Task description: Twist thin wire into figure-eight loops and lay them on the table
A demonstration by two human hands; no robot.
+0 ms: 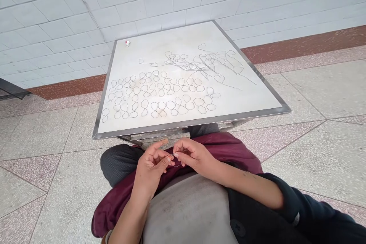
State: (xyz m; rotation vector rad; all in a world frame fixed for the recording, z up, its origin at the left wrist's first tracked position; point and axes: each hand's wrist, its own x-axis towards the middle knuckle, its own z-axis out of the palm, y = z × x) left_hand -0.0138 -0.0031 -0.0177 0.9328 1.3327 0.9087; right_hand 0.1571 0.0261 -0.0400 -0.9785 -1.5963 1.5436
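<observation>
Above my lap, my left hand [154,162] pinches a thin wire [177,166] between thumb and fingers, with its index finger raised. Close beside it, my right hand [193,155] pinches the same wire, the fingertips of both hands nearly touching. Part of the wire curves below the fingers; the rest is hidden by them. On the white table [246,101] in front lie several rows of wire figure-eight shapes [144,107]. Behind them, toward the right, is a tangled pile of wires [183,61] with a loop at one end and straight tails.
A small red and white item [127,43] sits at the table's far left corner. The table has a metal edge [188,122] just beyond my hands. A tiled wall [160,0] stands behind it. Dark red cloth [237,148] covers my lap.
</observation>
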